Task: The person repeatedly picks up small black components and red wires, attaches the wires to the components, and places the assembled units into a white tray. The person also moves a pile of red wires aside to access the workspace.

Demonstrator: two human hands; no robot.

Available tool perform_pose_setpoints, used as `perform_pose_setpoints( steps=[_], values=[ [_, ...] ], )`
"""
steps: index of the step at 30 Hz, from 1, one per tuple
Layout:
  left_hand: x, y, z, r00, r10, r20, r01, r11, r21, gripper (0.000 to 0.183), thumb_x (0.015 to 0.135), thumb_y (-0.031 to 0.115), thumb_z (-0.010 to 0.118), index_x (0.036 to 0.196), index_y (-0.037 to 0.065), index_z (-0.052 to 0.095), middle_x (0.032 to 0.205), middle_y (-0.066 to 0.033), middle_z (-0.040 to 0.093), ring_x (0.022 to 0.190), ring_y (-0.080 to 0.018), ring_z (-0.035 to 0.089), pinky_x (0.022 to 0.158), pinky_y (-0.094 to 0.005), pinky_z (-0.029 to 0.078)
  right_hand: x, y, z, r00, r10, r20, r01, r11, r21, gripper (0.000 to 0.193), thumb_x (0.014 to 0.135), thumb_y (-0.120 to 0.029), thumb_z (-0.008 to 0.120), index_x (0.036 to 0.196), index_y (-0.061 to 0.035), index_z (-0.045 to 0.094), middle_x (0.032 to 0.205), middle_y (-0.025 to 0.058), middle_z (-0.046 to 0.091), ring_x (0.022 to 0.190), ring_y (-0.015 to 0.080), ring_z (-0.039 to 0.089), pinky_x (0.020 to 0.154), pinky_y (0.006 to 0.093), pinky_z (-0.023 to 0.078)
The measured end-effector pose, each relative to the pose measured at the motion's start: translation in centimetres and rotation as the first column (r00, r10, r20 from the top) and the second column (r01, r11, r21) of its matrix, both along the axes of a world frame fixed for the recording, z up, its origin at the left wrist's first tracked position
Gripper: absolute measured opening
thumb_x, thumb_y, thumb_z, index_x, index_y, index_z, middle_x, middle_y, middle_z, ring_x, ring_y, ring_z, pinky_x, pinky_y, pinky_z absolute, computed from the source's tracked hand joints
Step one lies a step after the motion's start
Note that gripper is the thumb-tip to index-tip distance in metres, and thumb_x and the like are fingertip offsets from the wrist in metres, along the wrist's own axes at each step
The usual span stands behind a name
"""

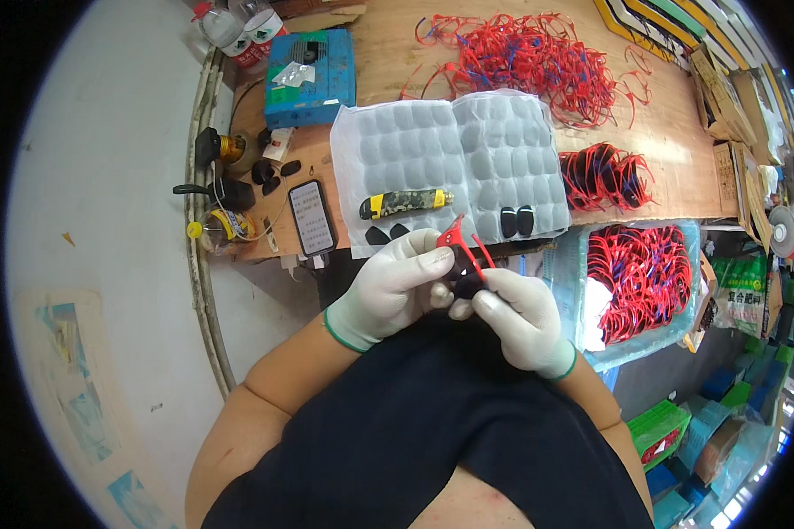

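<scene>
Both my hands wear white gloves with green cuffs and meet in front of my chest, below the padded sheet. My left hand (388, 286) pinches one end of red sunglasses (451, 236) between thumb and fingers. My right hand (528, 322) grips their other side, by a dark lens (469, 286). Fingers hide much of the glasses. Beyond them, loose dark lenses (509, 222) lie on the white padded sheet (397, 145). Across that sheet rests a tool with a yellow and camouflage handle (406, 204).
A tangled heap of red frames (538, 66) covers the far table; a row of red glasses (604, 176) is nearer. At right stands a blue plastic-lined bin (573, 291) of red glasses. Left are a phone (312, 218), a blue box (310, 79) and bottles (225, 229).
</scene>
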State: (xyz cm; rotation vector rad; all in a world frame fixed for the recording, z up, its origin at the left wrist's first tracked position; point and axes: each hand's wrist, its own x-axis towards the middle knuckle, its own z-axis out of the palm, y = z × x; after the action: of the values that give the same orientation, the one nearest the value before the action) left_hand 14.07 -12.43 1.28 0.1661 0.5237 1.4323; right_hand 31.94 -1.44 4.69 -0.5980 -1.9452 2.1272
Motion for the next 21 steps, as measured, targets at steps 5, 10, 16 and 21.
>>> perform_pose_setpoints(
  steps=[5, 10, 16, 21],
  values=[
    [0.1, -0.5, -0.5, 0.987, 0.055, -0.152, -0.072, 0.992, -0.106, 0.014, 0.106, 0.022, 0.060, 0.104, 0.008, 0.061, 0.091, -0.0017, 0.063, 0.074, -0.0079, 0.059, 0.069, -0.0241, 0.048, -0.9, -1.7, -0.2, 0.979, -0.204, 0.026, 0.182, 0.918, 0.351, 0.011, 0.092, -0.003, 0.058, 0.092, 0.0004, 0.068, 0.069, 0.0104, 0.066, 0.062, 0.0275, 0.067, 0.061, 0.0354, 0.052],
    [-0.2, -1.0, -0.2, 0.990, 0.041, -0.133, -0.070, 0.974, -0.217, 0.013, 0.105, 0.022, 0.060, 0.106, 0.010, 0.061, 0.091, -0.0016, 0.063, 0.077, -0.0102, 0.059, 0.075, -0.0277, 0.049, -1.4, -1.3, -0.9, 0.988, -0.118, -0.098, 0.153, 0.748, 0.646, 0.009, 0.084, 0.002, 0.063, 0.091, -0.0002, 0.069, 0.066, 0.0123, 0.061, 0.058, 0.0323, 0.062, 0.058, 0.0412, 0.049],
    [-0.9, -1.2, 0.0, 0.941, 0.052, -0.334, -0.150, 0.950, -0.273, 0.015, 0.104, 0.021, 0.059, 0.104, 0.006, 0.062, 0.092, -0.0013, 0.063, 0.084, -0.0094, 0.059, 0.079, -0.0276, 0.048, -2.5, -0.8, -2.3, 0.996, -0.052, -0.075, 0.089, 0.742, 0.664, 0.015, 0.084, -0.001, 0.069, 0.099, 0.0010, 0.068, 0.071, 0.0156, 0.062, 0.062, 0.0367, 0.062, 0.058, 0.0439, 0.049],
    [0.0, -1.4, 1.4, 0.769, 0.083, -0.634, -0.212, 0.968, -0.131, 0.020, 0.105, 0.019, 0.054, 0.115, 0.002, 0.060, 0.106, -0.0048, 0.066, 0.092, -0.0103, 0.060, 0.085, -0.0278, 0.049, -2.3, -0.6, -0.9, 0.987, -0.105, 0.125, 0.039, 0.894, 0.446, 0.018, 0.090, -0.004, 0.068, 0.108, 0.0009, 0.068, 0.081, 0.0186, 0.069, 0.072, 0.0305, 0.071, 0.067, 0.0352, 0.055]
  ],
)
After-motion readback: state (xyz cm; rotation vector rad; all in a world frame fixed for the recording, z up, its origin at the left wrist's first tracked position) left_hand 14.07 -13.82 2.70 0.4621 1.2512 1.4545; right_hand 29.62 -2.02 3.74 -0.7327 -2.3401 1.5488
